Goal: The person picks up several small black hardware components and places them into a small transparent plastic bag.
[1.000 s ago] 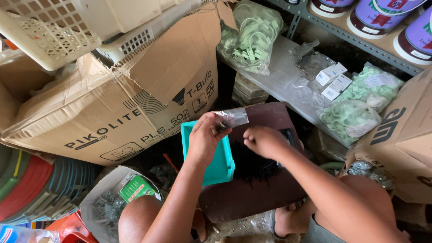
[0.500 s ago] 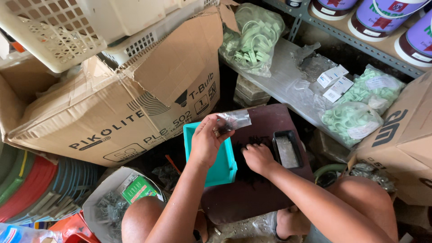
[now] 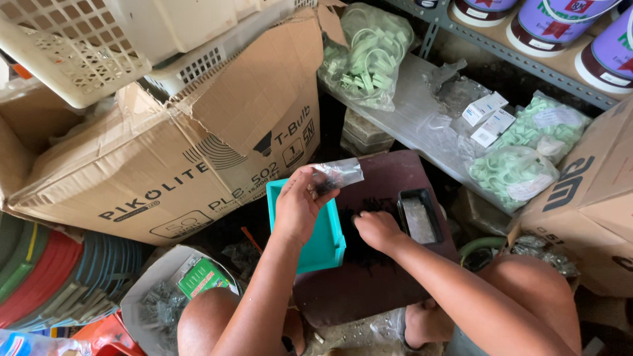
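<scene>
Left hand [image 3: 298, 206] grip pinching clear bag [image 3: 337, 175] | right hand [image 3: 376, 229] grip curled onto black screws [image 3: 369, 206]

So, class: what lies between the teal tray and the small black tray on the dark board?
In the head view, a pile of small black pieces lies between the teal tray and black tray, with the right hand resting on it.

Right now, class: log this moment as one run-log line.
left hand: holds clear bag | right hand: on black bits on brown board | beside: teal tray, black tray
</scene>
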